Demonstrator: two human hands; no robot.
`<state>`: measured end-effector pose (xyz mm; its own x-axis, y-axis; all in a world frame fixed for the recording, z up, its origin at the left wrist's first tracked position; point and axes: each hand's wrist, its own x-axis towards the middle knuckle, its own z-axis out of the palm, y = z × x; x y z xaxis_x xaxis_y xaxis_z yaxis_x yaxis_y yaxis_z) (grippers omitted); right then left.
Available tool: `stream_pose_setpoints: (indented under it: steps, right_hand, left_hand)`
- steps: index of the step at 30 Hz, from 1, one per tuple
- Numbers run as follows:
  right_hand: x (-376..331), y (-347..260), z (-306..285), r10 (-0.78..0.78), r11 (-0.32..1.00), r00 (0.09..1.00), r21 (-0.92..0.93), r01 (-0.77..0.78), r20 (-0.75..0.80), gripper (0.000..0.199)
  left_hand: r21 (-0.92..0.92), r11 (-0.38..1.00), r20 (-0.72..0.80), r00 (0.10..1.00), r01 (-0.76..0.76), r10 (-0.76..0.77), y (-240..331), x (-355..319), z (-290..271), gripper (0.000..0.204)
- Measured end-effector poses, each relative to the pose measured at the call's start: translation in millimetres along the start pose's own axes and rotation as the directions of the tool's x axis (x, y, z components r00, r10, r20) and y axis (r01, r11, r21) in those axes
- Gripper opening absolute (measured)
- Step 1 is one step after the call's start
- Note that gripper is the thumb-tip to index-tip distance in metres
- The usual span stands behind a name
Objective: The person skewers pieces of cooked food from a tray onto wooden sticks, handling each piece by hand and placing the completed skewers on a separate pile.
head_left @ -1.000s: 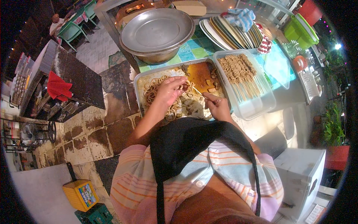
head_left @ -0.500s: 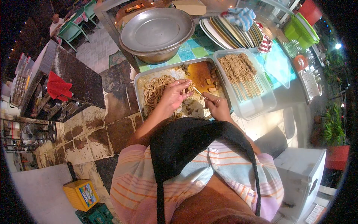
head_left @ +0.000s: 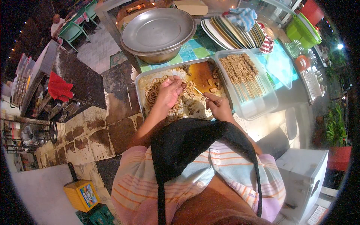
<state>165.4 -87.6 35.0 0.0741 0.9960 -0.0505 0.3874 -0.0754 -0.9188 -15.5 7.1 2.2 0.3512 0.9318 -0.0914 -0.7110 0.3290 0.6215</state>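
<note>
My right hand [head_left: 217, 106] pinches the lower part of a thin wooden skewer [head_left: 199, 90] pointing up and left over a metal tray [head_left: 139, 88]. On its tip hangs a pale brown strip, looking like cooked intestine [head_left: 190, 88]. My left hand [head_left: 169, 92] has its fingers pressed together at that strip's left end, just left of the skewer; the fingers partly hide it. Beneath lies a pile of loose brown strips [head_left: 152, 92] in the tray's left half. Brown liquid [head_left: 200, 75] with a few chunks pools in its far right part.
Right of the tray, a clear plastic container [head_left: 250, 112] holds many filled skewers [head_left: 240, 69]. Behind stand a large metal basin with a lid [head_left: 159, 30] and a rack of plates [head_left: 228, 33] with cloths [head_left: 242, 18]. A white box [head_left: 300, 180] stands at my right.
My left hand has drawn back left from the skewer tip, its fingers closing together. The strip at the tip shows more now. My right hand and skewer have hardly moved.
</note>
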Motion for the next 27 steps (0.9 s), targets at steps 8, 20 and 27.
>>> stream_pose_setpoints:
  steps: [8,20,27]
  right_hand:
    - [0.6,2.9,-0.5,-0.020,1.000,1.000,0.008,0.020,0.000,0.026]
    - [-2.1,-4.9,2.4,-0.009,0.999,0.999,0.044,0.007,0.052,0.025]
    - [-1.7,-2.1,2.6,-0.074,0.995,0.996,-0.060,0.077,0.045,0.024]
  left_hand:
    - [-0.029,0.998,0.094,0.994,0.052,-0.049,11.2,1.2,-4.1,0.012]
    - [0.068,0.994,0.027,0.996,0.082,-0.084,10.5,3.5,2.7,0.015]
    - [0.081,0.995,0.079,0.994,0.063,-0.069,10.8,3.6,4.3,0.017]
